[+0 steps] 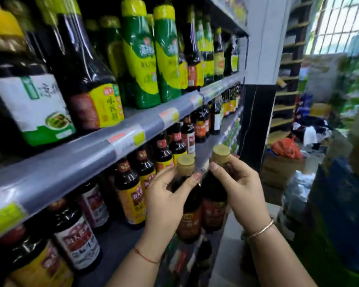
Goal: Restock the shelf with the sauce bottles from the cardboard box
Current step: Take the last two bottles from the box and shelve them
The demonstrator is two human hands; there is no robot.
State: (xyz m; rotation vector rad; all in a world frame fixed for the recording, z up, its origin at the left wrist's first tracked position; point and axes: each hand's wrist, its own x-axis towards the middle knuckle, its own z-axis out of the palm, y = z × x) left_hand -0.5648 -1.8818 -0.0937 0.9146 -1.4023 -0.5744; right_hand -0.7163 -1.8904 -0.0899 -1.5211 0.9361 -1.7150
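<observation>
The fingers [192, 179] of the left hand [166, 201] curl around the neck of a dark sauce bottle [190, 212], thumb on the near side and fingertips wrapped over the shoulder just under its tan cap [186, 163]. The fingers [217, 168] of the right hand [241, 187] close in the same way on the neck of a second sauce bottle [214, 206], the thumb pressed just below its tan cap [221, 153]. Both bottles stand roughly upright, side by side and touching or nearly so, each with a red-brown label low on the body. They are held in the air in front of the lower shelf [116, 243], just beside the dark bottles with yellow labels [130, 195] already standing there.

A thin red string [145, 258] circles the left wrist; a slim bangle [261, 229] sits on the right wrist.

Further out, a grey shelf rail [104, 146] with price tags runs across above the hands. The upper shelf carries tall green and yellow bottles [141, 56] and, nearer the camera, a dark bottle with a white and green label [32, 104]. To the right, past a white and black pillar [259, 65], cardboard boxes [280, 170] sit on the floor with a red bag [287, 148] on top. A barred window [340, 23] shows at the top right; much of that side is blurred.
</observation>
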